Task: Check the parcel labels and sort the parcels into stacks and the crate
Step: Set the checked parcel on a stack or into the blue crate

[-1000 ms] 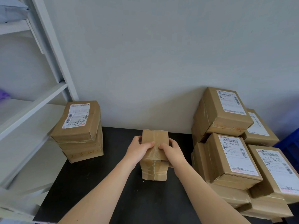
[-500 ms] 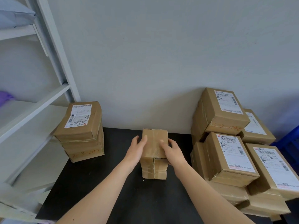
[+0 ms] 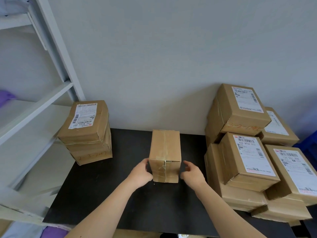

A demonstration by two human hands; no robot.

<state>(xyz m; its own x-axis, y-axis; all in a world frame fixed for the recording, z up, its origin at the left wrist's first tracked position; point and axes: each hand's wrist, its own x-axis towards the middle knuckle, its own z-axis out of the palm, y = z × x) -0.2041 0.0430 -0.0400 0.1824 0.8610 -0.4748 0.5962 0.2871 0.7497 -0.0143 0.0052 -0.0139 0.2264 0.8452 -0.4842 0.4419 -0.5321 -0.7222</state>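
A plain brown taped parcel [image 3: 165, 146] stands in the middle of the black table [image 3: 120, 203], seemingly on top of another parcel. No label shows on its top face. My left hand [image 3: 141, 172] touches the lower left side of this small stack with relaxed fingers. My right hand [image 3: 192, 172] hovers just right of it with a small gap, fingers loosely curved and holding nothing. A labelled stack of parcels [image 3: 87, 131] stands at the back left. A larger pile of labelled parcels [image 3: 243, 160] fills the right side.
A white shelf unit [image 3: 34, 103] runs along the left, with purple bags on its levels. A blue crate [image 3: 308, 141] shows at the far right edge behind the right pile. A grey wall stands right behind the table.
Both hands slid off the top of the middle parcel and down to its sides. The right hand has come away from it. The parcel stays put.
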